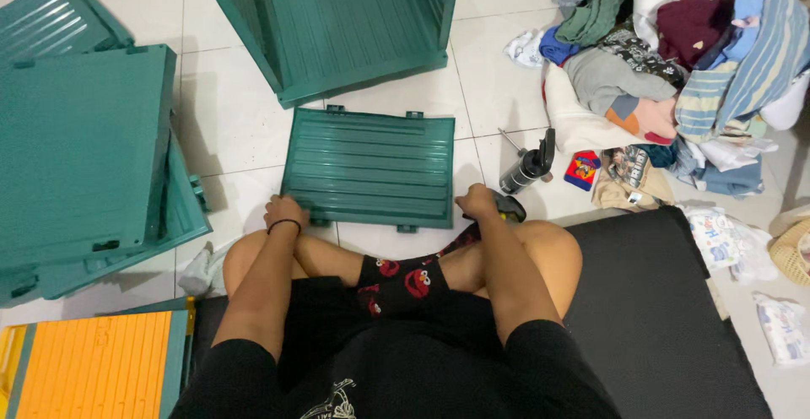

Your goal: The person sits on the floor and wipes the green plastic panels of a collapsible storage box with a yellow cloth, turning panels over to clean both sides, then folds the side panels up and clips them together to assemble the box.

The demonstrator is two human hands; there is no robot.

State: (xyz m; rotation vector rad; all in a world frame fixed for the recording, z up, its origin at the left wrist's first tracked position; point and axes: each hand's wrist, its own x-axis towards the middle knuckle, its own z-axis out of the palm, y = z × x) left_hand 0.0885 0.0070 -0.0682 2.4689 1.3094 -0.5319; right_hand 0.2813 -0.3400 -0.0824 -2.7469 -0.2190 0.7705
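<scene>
Green panel (369,168) lies flat on the tiles before the crossed legs. Left hand (285,213) rests curled on its near-left corner. Right hand (479,203) is closed on a dark tool (509,207). Risk: panel may skid on smooth tile; bottle (528,168) nearby could get knocked.

White tile floor (236,124), with a flat green ribbed panel (369,167), a green crate frame (337,22), stacked green panels (80,157), a clothes pile (675,56), a black bottle (527,168), a black mat (650,301).
</scene>
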